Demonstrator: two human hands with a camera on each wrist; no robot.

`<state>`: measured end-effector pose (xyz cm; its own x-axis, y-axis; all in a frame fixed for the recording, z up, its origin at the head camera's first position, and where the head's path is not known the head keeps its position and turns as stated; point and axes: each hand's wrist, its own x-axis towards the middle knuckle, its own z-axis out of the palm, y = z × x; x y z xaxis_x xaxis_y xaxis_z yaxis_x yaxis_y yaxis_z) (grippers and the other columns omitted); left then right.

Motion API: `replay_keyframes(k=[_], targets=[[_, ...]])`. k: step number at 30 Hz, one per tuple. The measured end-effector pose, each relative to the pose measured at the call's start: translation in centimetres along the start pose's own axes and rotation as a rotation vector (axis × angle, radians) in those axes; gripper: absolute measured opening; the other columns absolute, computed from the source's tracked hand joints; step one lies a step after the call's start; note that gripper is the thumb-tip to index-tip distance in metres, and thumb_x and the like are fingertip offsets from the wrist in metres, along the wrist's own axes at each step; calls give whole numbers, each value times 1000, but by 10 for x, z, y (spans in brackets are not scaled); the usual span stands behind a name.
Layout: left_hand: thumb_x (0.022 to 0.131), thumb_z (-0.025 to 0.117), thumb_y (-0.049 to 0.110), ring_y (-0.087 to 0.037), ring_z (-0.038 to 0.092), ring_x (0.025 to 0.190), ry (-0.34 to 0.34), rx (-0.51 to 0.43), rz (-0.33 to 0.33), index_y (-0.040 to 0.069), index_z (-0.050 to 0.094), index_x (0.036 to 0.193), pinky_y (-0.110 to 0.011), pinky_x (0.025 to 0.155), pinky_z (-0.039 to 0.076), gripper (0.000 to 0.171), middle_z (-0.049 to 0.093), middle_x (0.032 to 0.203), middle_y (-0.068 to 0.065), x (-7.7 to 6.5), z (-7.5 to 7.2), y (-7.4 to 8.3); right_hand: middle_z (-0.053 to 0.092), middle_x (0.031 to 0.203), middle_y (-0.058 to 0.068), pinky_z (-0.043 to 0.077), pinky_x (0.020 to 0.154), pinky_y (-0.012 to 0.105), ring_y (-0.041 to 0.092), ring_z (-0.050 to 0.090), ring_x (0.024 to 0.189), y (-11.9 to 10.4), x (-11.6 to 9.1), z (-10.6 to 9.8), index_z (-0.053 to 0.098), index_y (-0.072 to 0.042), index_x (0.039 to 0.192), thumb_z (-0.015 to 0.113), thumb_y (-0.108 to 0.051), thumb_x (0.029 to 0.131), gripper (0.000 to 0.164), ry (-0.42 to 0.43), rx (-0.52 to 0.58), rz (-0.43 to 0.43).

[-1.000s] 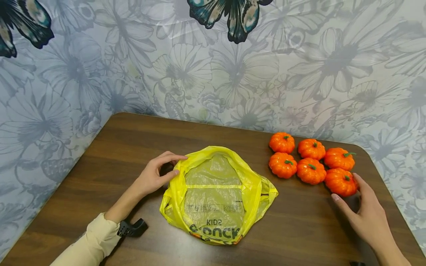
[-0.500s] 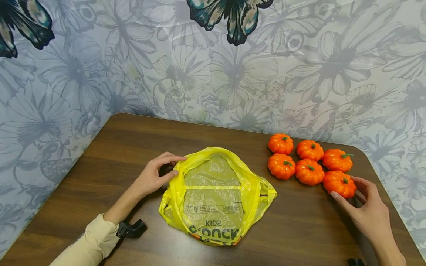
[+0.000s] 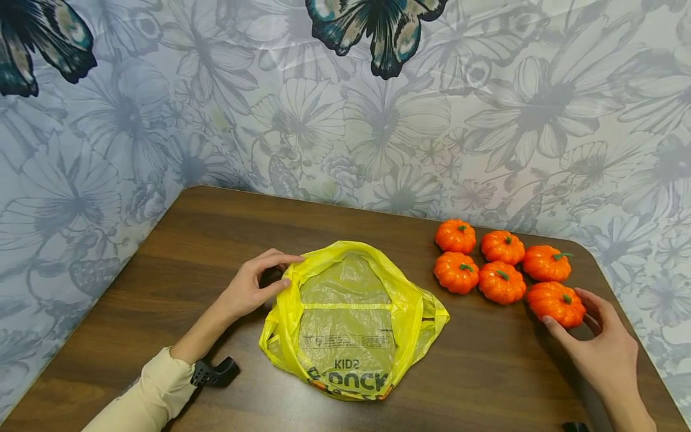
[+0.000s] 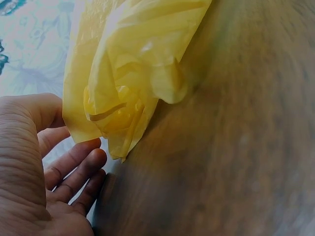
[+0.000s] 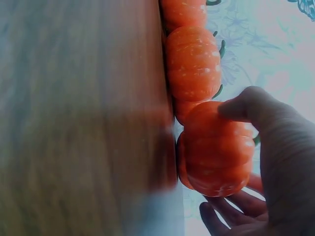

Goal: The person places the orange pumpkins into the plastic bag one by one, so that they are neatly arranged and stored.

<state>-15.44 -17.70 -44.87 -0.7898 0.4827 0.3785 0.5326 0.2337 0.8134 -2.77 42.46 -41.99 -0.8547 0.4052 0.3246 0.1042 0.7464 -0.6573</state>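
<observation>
For a secure grip, the right hand [image 3: 607, 348] should press the small pumpkin [image 3: 556, 304] evenly from both sides, because its smooth skin could slip; it pinches it between thumb and fingers. The left hand [image 3: 254, 285] pinches the rim of the yellow bag [image 3: 348, 324]; a light hold seems best, as thin plastic may fold. The held pumpkin is near the right edge of the tabletop [image 3: 486, 372], beside five other pumpkins [image 3: 501, 283] toward the far right corner; whether it is lifted, I cannot tell. It is glossy orange, ribbed, with a short green stem.
</observation>
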Motion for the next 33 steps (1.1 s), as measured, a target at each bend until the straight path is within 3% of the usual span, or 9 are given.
replay_keyframes(k=[3,11,15,20,26,33], targets=[[95,72,0,-18,59,102,-4,1,-3,10,68,138,-31,95,47,44,70,119,-4,0,0,-1,57,124,-30,38,92,-3,-21,50,110,-5,-1,1,61,-15,146,93,-7,76,78,66,50,6],[96,73,1,-16,59,103,-5,11,-20,12,69,139,-31,96,48,44,70,119,-2,0,-2,-1,65,128,-20,41,97,1,-18,56,109,-22,1,3,65,-14,142,93,-1,73,75,162,101,-45],[96,72,0,-18,59,102,-2,10,0,11,69,139,-33,95,48,44,70,118,-4,1,0,1,64,128,-20,41,99,2,-18,56,110,-32,8,4,65,-15,142,92,-3,75,74,178,100,-36],[96,72,1,-16,59,102,1,8,-9,12,69,138,-33,95,48,44,70,119,-3,-1,1,2,63,125,-21,43,98,3,-15,59,112,-41,19,10,66,-11,141,94,-2,72,74,163,135,-90],[96,73,1,-17,60,102,-4,14,-5,12,69,138,-34,94,49,43,70,119,-3,0,4,-1,67,126,-20,42,98,3,-17,59,110,-42,15,13,69,-13,139,94,-2,71,73,182,124,-81],[98,73,5,-14,59,103,5,6,-54,14,70,138,-31,96,47,41,69,118,0,-2,2,0,69,133,-13,43,103,7,-11,60,117,-56,21,18,68,-11,139,94,1,70,75,161,155,-139]])
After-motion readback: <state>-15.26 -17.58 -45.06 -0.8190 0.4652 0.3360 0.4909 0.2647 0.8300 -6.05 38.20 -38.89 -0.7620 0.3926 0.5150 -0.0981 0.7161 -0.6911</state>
